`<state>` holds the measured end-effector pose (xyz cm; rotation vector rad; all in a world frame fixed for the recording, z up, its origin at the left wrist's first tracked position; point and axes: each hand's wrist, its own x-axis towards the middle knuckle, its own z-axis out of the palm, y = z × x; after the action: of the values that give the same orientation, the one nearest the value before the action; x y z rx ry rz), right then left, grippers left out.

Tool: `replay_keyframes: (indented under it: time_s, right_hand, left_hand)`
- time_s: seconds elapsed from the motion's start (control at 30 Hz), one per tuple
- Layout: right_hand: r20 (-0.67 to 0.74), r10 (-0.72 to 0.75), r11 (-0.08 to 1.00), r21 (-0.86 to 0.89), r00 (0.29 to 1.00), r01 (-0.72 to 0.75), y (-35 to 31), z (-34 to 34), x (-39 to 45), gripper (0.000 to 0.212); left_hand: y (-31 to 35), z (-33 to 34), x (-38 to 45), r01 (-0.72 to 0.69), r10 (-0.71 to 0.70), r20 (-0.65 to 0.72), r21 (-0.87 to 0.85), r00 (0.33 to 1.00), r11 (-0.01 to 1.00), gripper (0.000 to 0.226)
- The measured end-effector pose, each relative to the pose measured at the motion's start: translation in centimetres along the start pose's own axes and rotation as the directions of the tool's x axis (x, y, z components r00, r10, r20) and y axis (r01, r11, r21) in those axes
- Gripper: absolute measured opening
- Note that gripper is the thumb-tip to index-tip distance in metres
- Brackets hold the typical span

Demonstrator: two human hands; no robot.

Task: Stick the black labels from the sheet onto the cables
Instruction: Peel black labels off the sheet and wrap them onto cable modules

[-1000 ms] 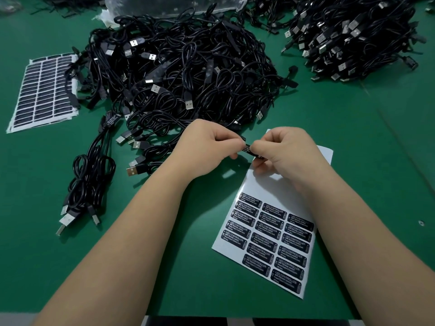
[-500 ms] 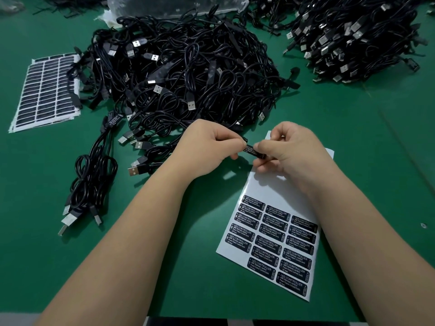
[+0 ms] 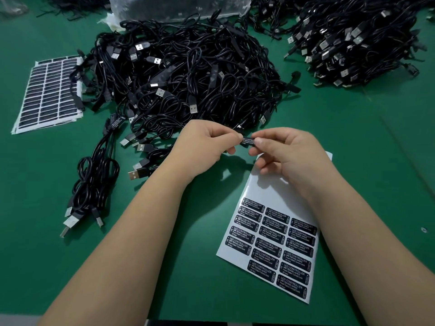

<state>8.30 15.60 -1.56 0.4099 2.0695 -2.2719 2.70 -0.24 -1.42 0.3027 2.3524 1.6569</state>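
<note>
My left hand (image 3: pixel 207 147) and my right hand (image 3: pixel 284 154) meet above the green table, each pinching one end of a small black cable part with a black label (image 3: pixel 247 140) on it, white print facing up. The cable itself runs back under my left hand into the big heap of black USB cables (image 3: pixel 188 76). Below my right hand lies the white label sheet (image 3: pixel 270 245), its lower half still filled with several black labels, its upper half bare backing.
A second heap of cables (image 3: pixel 353 38) sits at the back right. A full label sheet (image 3: pixel 49 92) lies at the far left. A small bundle of cables (image 3: pixel 94 182) lies left of my left forearm. A plastic bag (image 3: pixel 179 5) is at the back.
Both hands have lifted slightly away from the sheet, and the labelled part has turned so its printed face shows between my fingertips.
</note>
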Motion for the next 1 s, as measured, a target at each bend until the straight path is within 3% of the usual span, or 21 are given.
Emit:
replay_keyframes:
  time_s: [0.1,0.23,0.37,0.53,0.7,0.83,1.0]
  right_hand:
    - [-0.037,-0.002,0.999,0.032,0.999,0.003,-0.1,0.1,0.0,0.014]
    - [-0.098,-0.046,0.998,-0.037,0.994,0.043,0.1,0.1,-0.1,0.005]
    - [-0.167,0.024,0.997,0.081,0.986,-0.01,0.4,0.2,0.1,0.012]
    - [-0.21,0.005,0.994,0.106,0.978,0.017,0.7,-0.2,0.6,0.007]
    - [-0.261,-0.023,0.995,0.093,0.965,0.048,0.9,-0.3,0.7,0.003]
    - [-0.29,-0.027,0.996,0.076,0.957,0.051,0.9,-0.1,0.6,0.004]
    - [-0.307,-0.094,0.996,-0.038,0.947,0.086,0.5,0.1,0.3,0.007]
  left_hand:
    - [0.0,0.0,0.0,0.0,0.0,0.003,-0.005,1.0,1.0,0.016]
    - [0.1,0.2,0.0,-0.004,0.002,-0.035,-0.062,0.999,0.998,0.017]
    - [0.2,1.0,-0.4,-0.066,0.051,-0.093,-0.166,0.994,0.984,0.013]
    - [0.2,2.4,-0.9,-0.051,0.046,-0.031,-0.175,0.998,0.983,0.007]
    - [0.1,2.6,-1.0,-0.001,0.004,0.025,-0.111,1.0,0.994,0.006]
    - [-0.2,3.1,-1.3,-0.062,0.062,-0.019,0.003,0.998,0.998,0.017]
    - [0.2,3.2,-1.5,-0.074,0.075,-0.069,0.023,0.995,0.997,0.014]
